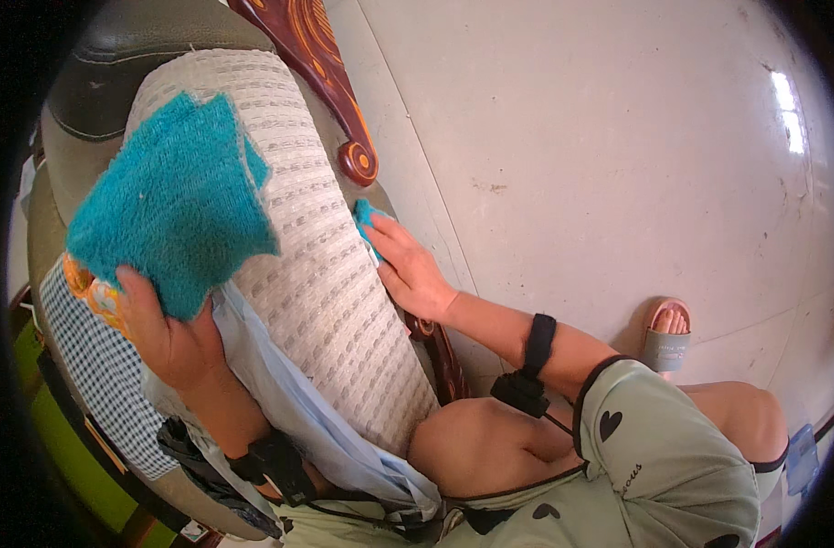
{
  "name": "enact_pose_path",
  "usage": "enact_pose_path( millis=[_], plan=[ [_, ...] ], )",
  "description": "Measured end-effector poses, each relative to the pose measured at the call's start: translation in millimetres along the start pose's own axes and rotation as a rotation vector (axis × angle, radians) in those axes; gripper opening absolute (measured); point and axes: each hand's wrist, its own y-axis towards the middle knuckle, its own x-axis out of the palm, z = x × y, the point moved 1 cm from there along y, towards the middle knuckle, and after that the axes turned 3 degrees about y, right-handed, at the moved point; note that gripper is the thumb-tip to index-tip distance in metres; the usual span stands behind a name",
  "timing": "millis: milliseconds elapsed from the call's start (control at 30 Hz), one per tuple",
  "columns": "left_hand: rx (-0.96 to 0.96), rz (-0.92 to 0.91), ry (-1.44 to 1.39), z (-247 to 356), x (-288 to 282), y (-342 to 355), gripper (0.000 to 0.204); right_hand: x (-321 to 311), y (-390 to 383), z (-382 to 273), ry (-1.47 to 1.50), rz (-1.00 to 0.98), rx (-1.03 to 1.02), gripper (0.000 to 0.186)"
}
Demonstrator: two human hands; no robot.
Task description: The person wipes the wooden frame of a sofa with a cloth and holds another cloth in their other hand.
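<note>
The left hand (172, 347) holds a teal cloth (175, 201), its thumb lying along the near edge and its other fingers hidden beneath, so how tightly they close cannot be told. The cloth is folded in layers, spread wide, and overlaps the far left part of a long padded armrest (344, 320) covered in pale woven fabric with rows of grey dashes. Whether it touches the cover is not clear.

The right hand (415, 274) lies against the armrest's right side, fingers close together and slightly bent, over a second cloth (364, 214) in blue. Only a bit of that cloth shows past the fingertips, so whether they pinch it or just press it cannot be told.

Just beyond the right hand, carved brown wood (316, 64) with orange lines runs down to a scroll; more carved wood (446, 361) shows below the wrist. Dark grey upholstery (152, 36) sits at the armrest's far end. A light blue fabric (294, 393) runs along its near left side. Left of the left hand are an orange patterned fabric (97, 294) and a checked fabric (106, 384). Each forearm wears a black strap with a device. A foot in a grey sandal (668, 352) rests on the pale tiled floor (600, 183).
</note>
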Motion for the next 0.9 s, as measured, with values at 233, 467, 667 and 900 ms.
enact_pose_path(
  millis=[233, 467, 667, 900],
  plan=[
    [-0.02, 0.083, -0.08, 1, -3, -1, 0.06, -3, 36, 29, 0.026, 0.044, 0.014, 0.031],
    [-0.06, -0.141, -0.069, 0, 1, -1, 0.048, 1, 33, 34, -0.006, 0.138, -0.007, 0.032],
    [-0.035, -0.092, -0.007, 1, -1, -2, 0.052, 6, 24, 69, -0.049, 0.011, 0.416, 0.034],
    [0.026, -0.058, 0.033, -1, 6, -2, 0.048, 2, 62, 74, 0.0, 0.106, 0.292, 0.037]
  ],
)
